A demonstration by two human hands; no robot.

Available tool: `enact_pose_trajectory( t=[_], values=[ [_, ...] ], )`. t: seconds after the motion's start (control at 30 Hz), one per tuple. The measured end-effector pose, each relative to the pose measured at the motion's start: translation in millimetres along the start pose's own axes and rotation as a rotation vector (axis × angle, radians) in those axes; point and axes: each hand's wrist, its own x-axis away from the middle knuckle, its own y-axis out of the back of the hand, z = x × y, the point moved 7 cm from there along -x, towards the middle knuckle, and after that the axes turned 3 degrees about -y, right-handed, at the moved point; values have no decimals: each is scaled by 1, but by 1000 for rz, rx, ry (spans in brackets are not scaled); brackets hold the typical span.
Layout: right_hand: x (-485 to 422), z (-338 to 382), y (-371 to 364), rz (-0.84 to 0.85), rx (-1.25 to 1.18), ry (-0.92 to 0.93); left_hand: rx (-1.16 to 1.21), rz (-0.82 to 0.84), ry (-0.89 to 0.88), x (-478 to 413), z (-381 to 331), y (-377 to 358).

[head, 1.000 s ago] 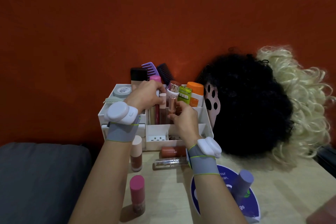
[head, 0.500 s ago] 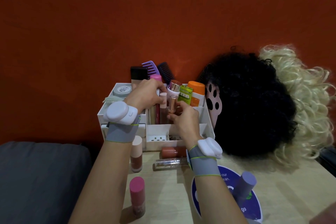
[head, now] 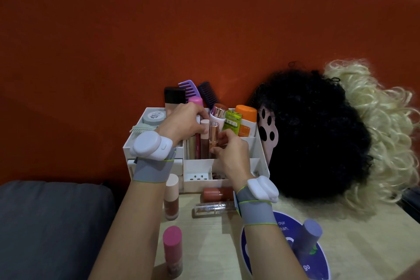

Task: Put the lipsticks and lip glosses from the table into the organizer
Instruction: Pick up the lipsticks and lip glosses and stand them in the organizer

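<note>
A white organizer (head: 197,167) stands at the back of the wooden table against the orange wall. My right hand (head: 229,154) pinches a rose-gold lipstick (head: 213,134) standing upright in the middle compartment. My left hand (head: 184,121) rests over the same compartment, fingers curled around the tops of the upright lip gloss tubes (head: 204,136). On the table in front lie a brown lipstick (head: 216,194) and a clear lip gloss (head: 212,208). A beige-capped tube (head: 171,198) and a pink-capped tube (head: 172,250) stand upright near my left forearm.
A black curly wig (head: 316,134) and a blonde wig (head: 381,134) crowd the organizer's right side. A lilac-capped tube (head: 306,237) stands on a blue round sticker (head: 318,263). Combs, bottles and a jar fill the organizer's back. A grey cushion (head: 50,223) lies left of the table.
Almost nothing has moved; both hands stay at the middle compartment, the right hand's fingers shifting slightly on the rose-gold lipstick.
</note>
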Motion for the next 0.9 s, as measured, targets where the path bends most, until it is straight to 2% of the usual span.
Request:
enact_pose_trajectory(
  t=[0.9],
  values=[
    [-4, -3, 1, 3, -12, -13, -9, 13, 22, -1, 2, -2]
  ],
)
